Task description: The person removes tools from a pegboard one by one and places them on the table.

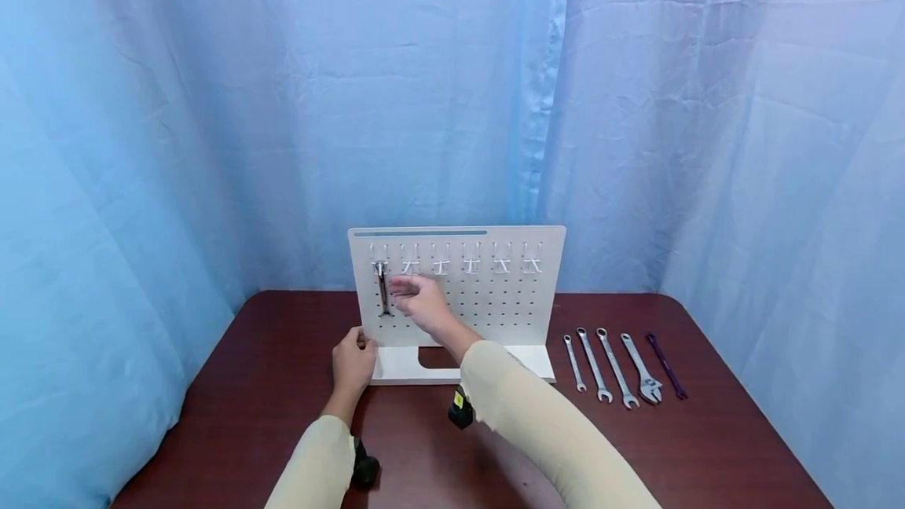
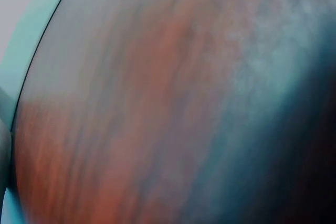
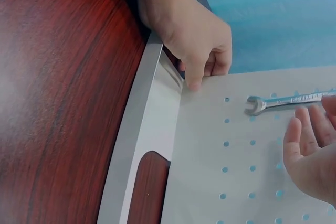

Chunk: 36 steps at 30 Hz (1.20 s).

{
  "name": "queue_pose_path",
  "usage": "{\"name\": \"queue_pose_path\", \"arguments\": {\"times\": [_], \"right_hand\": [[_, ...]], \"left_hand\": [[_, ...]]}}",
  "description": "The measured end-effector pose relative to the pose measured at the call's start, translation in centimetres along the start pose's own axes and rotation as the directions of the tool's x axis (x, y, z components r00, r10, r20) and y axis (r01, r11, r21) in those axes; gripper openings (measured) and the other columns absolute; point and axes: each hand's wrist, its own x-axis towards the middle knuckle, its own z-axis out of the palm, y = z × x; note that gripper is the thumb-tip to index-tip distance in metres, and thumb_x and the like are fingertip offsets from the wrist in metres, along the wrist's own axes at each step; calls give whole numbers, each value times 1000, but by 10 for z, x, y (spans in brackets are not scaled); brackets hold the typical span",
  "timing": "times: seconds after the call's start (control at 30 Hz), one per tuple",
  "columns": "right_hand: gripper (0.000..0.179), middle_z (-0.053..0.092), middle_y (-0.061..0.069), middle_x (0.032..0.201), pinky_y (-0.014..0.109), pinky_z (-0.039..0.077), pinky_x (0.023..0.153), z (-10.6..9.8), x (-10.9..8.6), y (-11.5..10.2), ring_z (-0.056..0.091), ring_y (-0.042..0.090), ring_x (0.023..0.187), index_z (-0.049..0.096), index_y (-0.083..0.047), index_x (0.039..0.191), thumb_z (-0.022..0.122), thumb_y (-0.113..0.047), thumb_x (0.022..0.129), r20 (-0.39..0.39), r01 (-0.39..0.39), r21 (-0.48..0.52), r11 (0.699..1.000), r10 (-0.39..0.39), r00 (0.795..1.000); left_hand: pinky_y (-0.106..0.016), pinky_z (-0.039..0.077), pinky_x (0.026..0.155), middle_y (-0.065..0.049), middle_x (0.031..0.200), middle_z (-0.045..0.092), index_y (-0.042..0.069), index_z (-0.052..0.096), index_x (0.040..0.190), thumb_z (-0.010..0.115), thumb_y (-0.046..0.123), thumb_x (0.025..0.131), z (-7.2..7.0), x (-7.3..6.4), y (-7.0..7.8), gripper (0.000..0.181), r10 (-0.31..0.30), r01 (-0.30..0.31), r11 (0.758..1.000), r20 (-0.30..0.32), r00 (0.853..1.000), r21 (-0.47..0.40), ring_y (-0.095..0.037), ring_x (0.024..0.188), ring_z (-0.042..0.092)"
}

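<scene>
A white pegboard [image 1: 495,313] stands upright on its base on the table. My left hand [image 1: 353,364] grips its lower left edge, and in the right wrist view the thumb [image 3: 195,80] lies on the front face with fingers curled behind. A silver wrench [image 1: 383,291] hangs from the leftmost hook, its open end [image 3: 255,105] pointing down the board. Just right of that wrench is my right hand [image 1: 426,306], fingers extended and loosely bent, holding nothing. The left wrist view is a blur of reddish tabletop.
Several empty white hooks [image 1: 471,265] run in a row to the right of the hanging wrench. On the table [image 1: 283,344], right of the board, lie silver wrenches [image 1: 594,365], an adjustable wrench [image 1: 642,371] and a purple wrench [image 1: 666,365]. Blue curtains [image 1: 424,100] surround the table.
</scene>
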Motion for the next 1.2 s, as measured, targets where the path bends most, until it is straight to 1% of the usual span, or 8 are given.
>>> {"name": "queue_pose_path", "arguments": {"times": [0.1,0.23,0.33,0.43,0.67,0.83,1.03,1.2], "right_hand": [[42,66,19,124,51,53,93,3,1,-1,64,33,113,61,1,133,63,8,92,21,-27,9,1000,27,999],[46,66,18,122,52,53,92,8,3,-3,66,26,104,60,-3,136,65,7,91,51,-86,-4,996,86,995],[49,65,20,121,42,56,80,11,4,-4,64,18,90,58,-4,138,64,8,91,73,-128,-1,992,128,989],[49,64,21,118,34,53,71,13,2,-6,62,16,85,57,-3,139,64,7,92,84,-153,0,988,152,985],[25,65,9,104,32,56,72,16,1,-10,62,15,86,64,2,118,67,-1,94,69,-122,-41,992,125,990],[8,67,6,92,32,59,72,17,-1,-11,65,16,77,67,5,100,67,-2,96,55,-151,5,989,151,987],[13,69,17,91,32,60,69,22,-8,-14,70,23,78,69,11,102,67,-1,95,90,-149,61,987,143,986],[16,68,23,98,33,61,69,22,-15,-17,70,22,76,67,13,104,67,0,95,125,-160,110,981,146,981]], "left_hand": [[-49,51,89,-18,106,69,-2,65,123,62,7,94,2,0,2,30,9,-9,1000,-9,1000,-4,-33,102,65],[-48,51,89,-17,105,70,-1,66,120,63,6,94,3,-1,2,27,12,-12,1000,-15,1000,-7,-31,101,65],[-48,51,88,-17,104,70,-1,67,119,62,7,94,3,-3,3,27,7,-7,1000,-11,1000,-12,-31,100,65],[-47,51,87,-16,103,70,0,67,119,61,8,94,3,-5,3,27,-3,3,1000,-8,1000,-14,-30,98,65],[-45,50,81,-14,97,67,2,65,107,59,8,95,5,-4,4,15,-23,23,999,7,1000,-27,-29,91,62],[-46,51,84,-15,100,68,2,65,108,60,8,95,5,-3,2,15,-19,19,1000,15,1000,-17,-29,97,64],[-47,52,83,-15,97,70,0,67,110,61,3,92,2,1,-3,19,14,-13,1000,-24,1000,9,-31,95,66],[-48,53,84,-18,97,70,-3,66,109,63,-3,87,0,1,-1,22,46,-45,998,-23,999,40,-33,97,67]]}}
